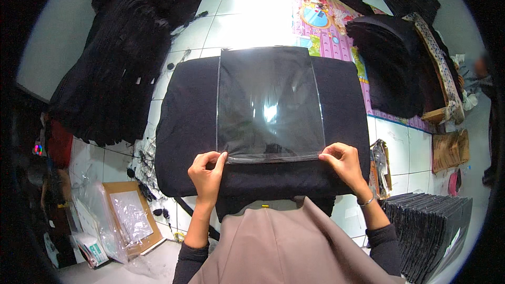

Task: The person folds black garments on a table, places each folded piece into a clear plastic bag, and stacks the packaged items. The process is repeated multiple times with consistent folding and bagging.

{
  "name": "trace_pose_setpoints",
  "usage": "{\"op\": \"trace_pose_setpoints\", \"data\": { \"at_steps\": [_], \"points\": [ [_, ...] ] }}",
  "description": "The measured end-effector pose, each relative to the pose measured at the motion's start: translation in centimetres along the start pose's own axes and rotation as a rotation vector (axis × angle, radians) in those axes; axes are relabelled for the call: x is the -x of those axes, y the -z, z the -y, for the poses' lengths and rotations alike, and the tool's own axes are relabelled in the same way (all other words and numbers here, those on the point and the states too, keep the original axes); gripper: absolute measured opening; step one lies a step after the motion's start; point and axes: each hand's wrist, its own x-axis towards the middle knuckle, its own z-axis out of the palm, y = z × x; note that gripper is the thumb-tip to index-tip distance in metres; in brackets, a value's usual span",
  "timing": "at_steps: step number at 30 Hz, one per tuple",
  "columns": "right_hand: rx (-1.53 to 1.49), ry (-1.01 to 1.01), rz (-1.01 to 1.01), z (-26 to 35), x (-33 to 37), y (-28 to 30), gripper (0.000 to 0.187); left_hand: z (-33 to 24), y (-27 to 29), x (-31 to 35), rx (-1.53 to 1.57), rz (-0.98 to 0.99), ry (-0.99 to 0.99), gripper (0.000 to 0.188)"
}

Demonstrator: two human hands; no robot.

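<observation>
A clear plastic bag (268, 105) lies flat over a black cloth-covered work surface (184, 105) in front of me, with light glaring off its middle. Through the film shows dark material, and I cannot tell whether a garment is inside or only the cloth below. My left hand (206, 171) pinches the near left corner of the bag between thumb and finger. At the near right corner, my right hand (342, 162) holds the same edge in a pinch. Between the hands the near edge looks folded and runs almost straight.
Tall piles of black cloth (105, 68) stand at the left. More black fabric (386, 63) sits on a colourful patterned mat (329, 26) at the right. A stack of packed dark bundles (428, 226) is near right. An open cardboard box (131, 215) with plastic lies near left.
</observation>
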Motion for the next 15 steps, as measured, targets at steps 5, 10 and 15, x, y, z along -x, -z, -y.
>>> {"op": "trace_pose_setpoints", "data": {
  "at_steps": [5, 10, 15],
  "points": [
    [0.118, -0.052, -0.26, -1.0, 1.0, -2.5, 0.013, 0.5, 0.1, 0.6, -0.399, -0.1, -0.452, 0.018],
    [0.608, 0.374, -0.358, -0.6, 2.7, -2.9, 0.01, 1.1, 1.0, 2.6, -0.571, 0.095, -0.504, 0.036],
    [0.35, 0.231, -0.329, -1.5, 0.3, -2.3, 0.019, 1.5, 1.7, 2.7, -0.242, 0.145, -0.205, 0.05]
  ]
}}
